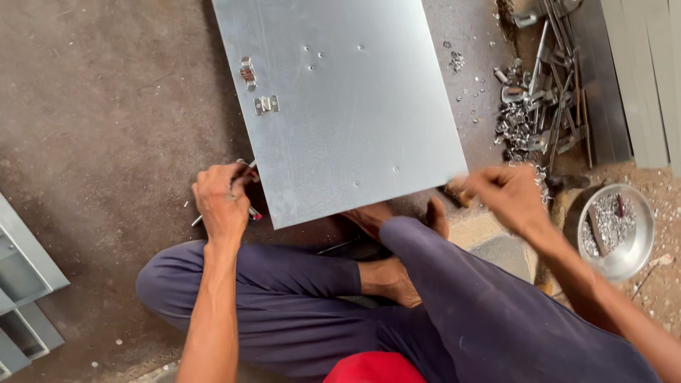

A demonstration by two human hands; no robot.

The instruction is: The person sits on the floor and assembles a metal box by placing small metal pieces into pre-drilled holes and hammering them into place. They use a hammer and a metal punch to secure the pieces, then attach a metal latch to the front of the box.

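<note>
Against the near edge of the galvanized steel sheet (333, 106) on the floor, the left hand (221, 202) closes around a small tool; the right hand (507, 195) pinches its corner. Sharp edges could cut bare feet.

Bare forearms, sleeveless to the elbow at least; bare left hand (221, 206) and right hand (505, 195); bare feet; loose dark navy cloth trousers (440, 312); red garment (372, 369) just below the trousers.
</note>
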